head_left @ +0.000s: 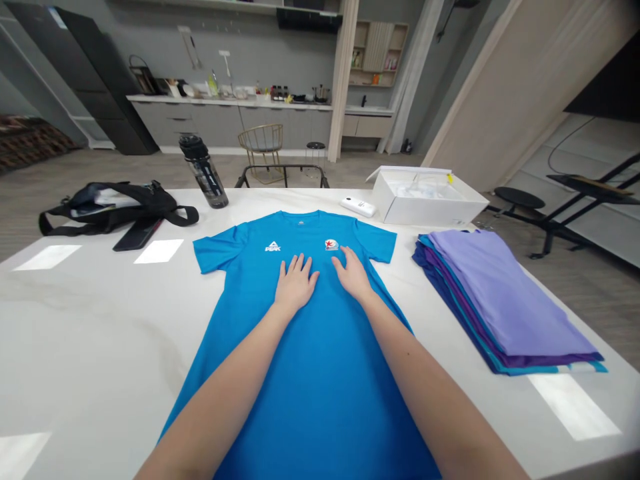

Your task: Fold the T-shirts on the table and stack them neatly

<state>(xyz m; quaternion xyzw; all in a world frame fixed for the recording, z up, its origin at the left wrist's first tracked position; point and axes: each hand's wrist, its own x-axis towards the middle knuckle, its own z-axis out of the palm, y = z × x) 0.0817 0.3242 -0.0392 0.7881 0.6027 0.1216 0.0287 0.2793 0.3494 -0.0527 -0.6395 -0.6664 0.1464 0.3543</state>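
Observation:
A blue short-sleeved T-shirt (320,347) lies spread flat, front side up, its collar toward the far side of the table and both sleeves stretched outward. White PEAK lettering is on one side of the chest, a round red-and-white badge on the other. My left hand (296,283) rests flat on the chest, fingers apart, a little below the lettering. Just under the badge, my right hand (353,272) touches the cloth with its fingers stretched and thumb spread. Neither hand grips anything. The shirt's lower hem runs out of view.
On the white table (100,333) at right lies a stack of folded clothes (490,293), lilac on top. Behind are an open white box (425,203) and a small white device (358,207). At left are a black bag (115,210), a phone (137,234) and a bottle (204,172).

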